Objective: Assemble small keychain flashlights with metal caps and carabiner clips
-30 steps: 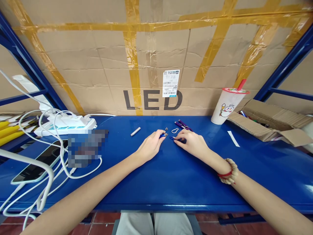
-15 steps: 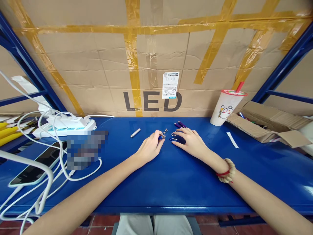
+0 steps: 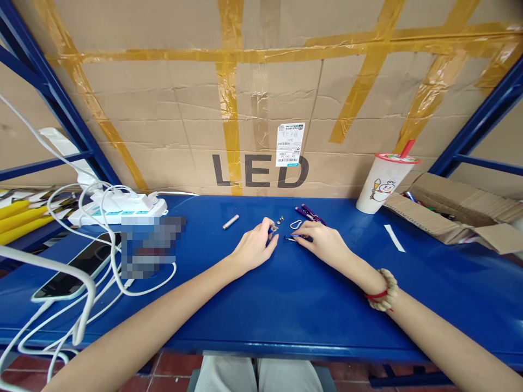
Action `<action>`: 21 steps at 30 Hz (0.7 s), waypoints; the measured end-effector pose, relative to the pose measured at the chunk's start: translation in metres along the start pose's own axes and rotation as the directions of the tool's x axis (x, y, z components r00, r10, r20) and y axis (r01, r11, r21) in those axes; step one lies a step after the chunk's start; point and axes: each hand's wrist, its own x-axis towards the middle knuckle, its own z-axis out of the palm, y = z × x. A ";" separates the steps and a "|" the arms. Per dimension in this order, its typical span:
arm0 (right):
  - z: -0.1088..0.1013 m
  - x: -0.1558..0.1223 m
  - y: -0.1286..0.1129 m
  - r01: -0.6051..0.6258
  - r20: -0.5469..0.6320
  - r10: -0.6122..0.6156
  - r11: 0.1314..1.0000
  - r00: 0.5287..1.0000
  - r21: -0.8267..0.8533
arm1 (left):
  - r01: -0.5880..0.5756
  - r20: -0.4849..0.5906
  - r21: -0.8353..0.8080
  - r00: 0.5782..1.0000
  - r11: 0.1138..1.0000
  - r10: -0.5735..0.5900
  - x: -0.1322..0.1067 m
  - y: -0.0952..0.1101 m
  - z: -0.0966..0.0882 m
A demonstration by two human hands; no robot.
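Note:
My left hand (image 3: 255, 246) is closed around a small blue piece with a metallic end (image 3: 273, 230), mostly hidden by the fingers. My right hand (image 3: 324, 242) pinches a slim blue metal tube (image 3: 292, 238) low over the table. Just beyond those fingers lie a silver carabiner clip (image 3: 296, 224) and a purple tool with two arms (image 3: 309, 212), partly covered by the hand. Small metal parts (image 3: 280, 220) sit between the hands. A silver cylinder (image 3: 231, 221), perhaps a battery, rests on the blue table (image 3: 245, 310) to the left.
On the left are a white power strip (image 3: 122, 209), looping white cables and a phone (image 3: 77, 267) near a blurred patch. A tall drink cup (image 3: 384, 182) with a red straw, an open cardboard box (image 3: 445, 212) and a white paper strip (image 3: 394, 238) stand or lie on the right.
My right hand's fingers have closed on the blue tube and drawn back from the carabiner clip, which shows more fully. My left hand keeps its hold. The view has shifted slightly.

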 end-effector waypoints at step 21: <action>0.002 0.005 -0.016 -0.329 0.216 0.286 0.447 0.934 0.832 | -0.184 0.047 -0.047 0.981 0.982 0.186 -0.001 -0.004 0.000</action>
